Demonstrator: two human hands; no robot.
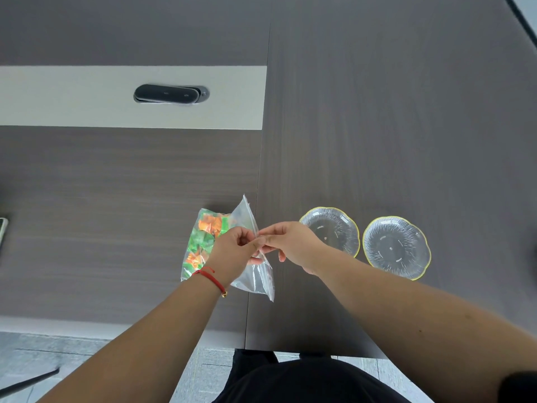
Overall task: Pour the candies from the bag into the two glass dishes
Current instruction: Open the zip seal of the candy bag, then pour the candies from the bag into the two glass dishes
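A clear zip bag lies on the dark wood table, its left part filled with orange and green wrapped candies. My left hand, with a red string bracelet at the wrist, pinches the bag's zip edge. My right hand pinches the same edge from the other side, fingertips touching those of the left. Two clear glass dishes with yellow scalloped rims stand to the right: the nearer dish is partly covered by my right hand, the other dish sits further right. Both hold nothing.
A black oval cable cover sits in a pale strip at the back left. A seam runs down the table between two panels. The table's front edge is close to my body.
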